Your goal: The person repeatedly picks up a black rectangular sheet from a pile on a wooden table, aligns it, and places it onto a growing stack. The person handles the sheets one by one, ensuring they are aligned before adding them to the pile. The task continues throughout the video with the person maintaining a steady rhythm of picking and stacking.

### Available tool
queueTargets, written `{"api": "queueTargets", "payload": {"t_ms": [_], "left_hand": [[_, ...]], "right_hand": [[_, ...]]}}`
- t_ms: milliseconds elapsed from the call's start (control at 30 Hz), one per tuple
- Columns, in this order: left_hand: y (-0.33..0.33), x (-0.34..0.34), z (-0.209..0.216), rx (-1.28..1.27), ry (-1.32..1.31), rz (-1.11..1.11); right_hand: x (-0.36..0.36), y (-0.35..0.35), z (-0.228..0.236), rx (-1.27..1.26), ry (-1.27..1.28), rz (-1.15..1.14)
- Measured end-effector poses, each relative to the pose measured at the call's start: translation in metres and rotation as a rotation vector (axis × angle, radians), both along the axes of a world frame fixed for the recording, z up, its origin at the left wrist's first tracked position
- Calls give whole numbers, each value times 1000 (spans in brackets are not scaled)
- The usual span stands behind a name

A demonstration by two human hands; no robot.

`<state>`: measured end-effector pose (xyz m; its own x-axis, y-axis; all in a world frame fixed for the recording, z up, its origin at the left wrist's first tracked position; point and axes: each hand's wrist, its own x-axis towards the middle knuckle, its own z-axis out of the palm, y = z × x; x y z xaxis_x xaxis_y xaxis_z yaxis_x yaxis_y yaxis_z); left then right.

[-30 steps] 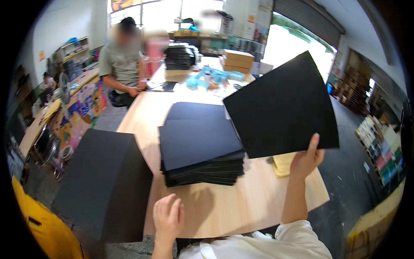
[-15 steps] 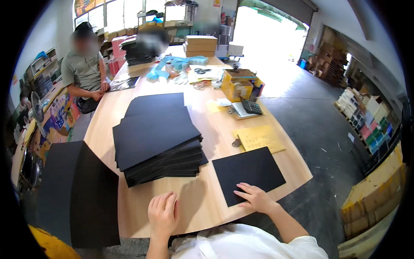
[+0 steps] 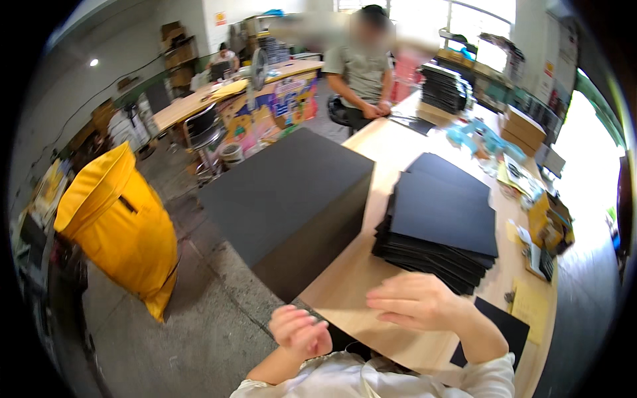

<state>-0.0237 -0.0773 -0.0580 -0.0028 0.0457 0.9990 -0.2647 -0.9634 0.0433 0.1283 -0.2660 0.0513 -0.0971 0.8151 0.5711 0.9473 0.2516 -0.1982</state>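
My left hand (image 3: pixel 300 333) is raised by the near left corner of the table, its fingers loosely bent and apart, with nothing in them. Over the table's near edge hovers my right hand (image 3: pixel 418 304), fingers stretched out and empty. Just beyond it lies an uneven stack of black sheets (image 3: pixel 446 212). A large black block-like shape (image 3: pixel 298 192), flat on top with a dark side, stands against the table's left side. One smaller black sheet (image 3: pixel 499 325) lies at the right, partly hidden behind my right forearm.
Yellow paper (image 3: pixel 529 306) and a calculator (image 3: pixel 545 264) lie along the right edge of the table (image 3: pixel 398 345). A yellow box (image 3: pixel 551 222) stands farther back. A co-worker (image 3: pixel 361 79) sits at the far left side. On the floor at left stands a big yellow bag (image 3: pixel 123 229).
The view has swung left, bringing the yellow bag into sight. My right hand has lifted off the smaller black sheet and moved left. My left hand is now beside the table's corner.
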Motion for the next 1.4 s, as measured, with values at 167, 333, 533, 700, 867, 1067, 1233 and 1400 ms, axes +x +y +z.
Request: {"api": "queueTargets", "payload": {"t_ms": [167,333,533,700,867,1067,1233,1400], "left_hand": [[41,-19,14,-345,62,93],[63,-15,19,-481,134,-34],[78,-9,14,-349,162,14],[87,6,16,-316,143,28],[90,8,19,-240,212,77],[88,9,19,-234,226,120],[89,9,20,-219,240,131],[89,10,17,-204,240,143]], "right_hand": [[-3,129,50,107,-28,269],[4,191,49,-6,-59,390],[13,205,38,-57,104,429],[17,208,39,-164,273,449],[17,206,44,-260,398,442],[18,209,45,-283,447,455],[18,208,45,-275,455,440],[18,208,44,-265,458,440]]}}
